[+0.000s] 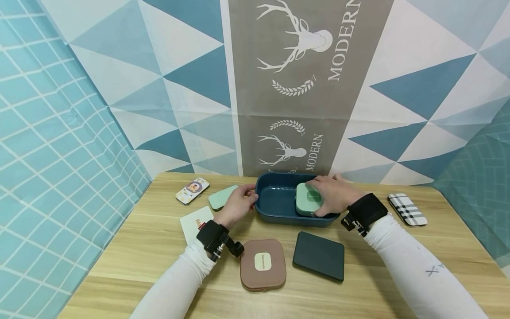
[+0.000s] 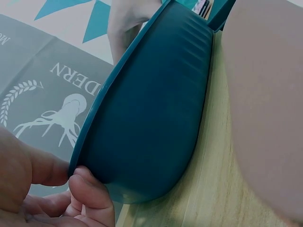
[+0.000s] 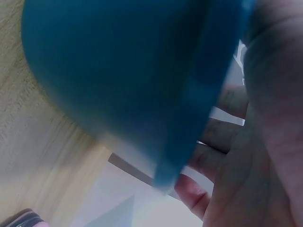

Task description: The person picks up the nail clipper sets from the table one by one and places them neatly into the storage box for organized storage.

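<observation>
A dark blue plastic bin (image 1: 275,204) stands at the back of the wooden table. My left hand (image 1: 237,204) holds its left end; in the left wrist view the thumb and fingers (image 2: 92,191) pinch the rim of the bin (image 2: 147,113). Inside, at the right end, lies a mint green square case (image 1: 307,199) with a small label. My right hand (image 1: 338,193) grips this case from above, thumb toward the front and fingers at the back. In the right wrist view the bin's wall (image 3: 113,71) hides the case, and part of the right hand (image 3: 241,161) shows beyond the rim.
In front of the bin lie a brown manicure case (image 1: 263,266) and a black flat case (image 1: 318,256). To the left are a pale green case (image 1: 221,198), a cream case (image 1: 194,221) and a cartoon-printed case (image 1: 193,191). A plaid case (image 1: 407,209) lies right. Patterned cloth (image 1: 191,88) hangs behind.
</observation>
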### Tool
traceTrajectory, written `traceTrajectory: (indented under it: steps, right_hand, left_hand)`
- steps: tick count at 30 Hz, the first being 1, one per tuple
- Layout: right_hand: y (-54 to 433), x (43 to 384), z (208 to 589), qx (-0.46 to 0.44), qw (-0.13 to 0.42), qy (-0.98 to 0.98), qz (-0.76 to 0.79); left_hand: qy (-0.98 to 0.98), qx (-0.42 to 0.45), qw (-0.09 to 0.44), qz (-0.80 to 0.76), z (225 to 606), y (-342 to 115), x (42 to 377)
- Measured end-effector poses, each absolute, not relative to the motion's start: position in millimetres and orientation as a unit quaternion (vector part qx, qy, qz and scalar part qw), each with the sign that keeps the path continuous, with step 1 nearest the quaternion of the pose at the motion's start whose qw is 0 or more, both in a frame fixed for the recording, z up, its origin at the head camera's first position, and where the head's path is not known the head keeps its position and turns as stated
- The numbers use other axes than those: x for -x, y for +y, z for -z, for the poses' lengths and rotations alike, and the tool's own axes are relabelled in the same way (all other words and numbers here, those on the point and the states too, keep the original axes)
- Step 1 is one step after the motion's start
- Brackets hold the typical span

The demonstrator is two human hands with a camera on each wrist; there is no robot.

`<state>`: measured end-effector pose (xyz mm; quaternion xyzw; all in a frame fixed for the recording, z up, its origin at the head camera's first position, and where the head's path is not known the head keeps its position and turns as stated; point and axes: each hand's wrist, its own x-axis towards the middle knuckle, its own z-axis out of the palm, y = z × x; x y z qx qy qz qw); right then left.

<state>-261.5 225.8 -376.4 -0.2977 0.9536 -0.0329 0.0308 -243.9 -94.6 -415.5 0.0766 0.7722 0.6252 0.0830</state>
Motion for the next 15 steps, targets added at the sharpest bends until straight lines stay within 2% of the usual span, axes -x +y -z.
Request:
traceTrajectory:
  steps: [15]
  right_hand:
    - [224.8,261.8,381.5,0.314,0.015,0.949,0.018]
  left_hand:
    - [0.769,-0.075,0.085,-0.629,414.5,-93.4,242.9]
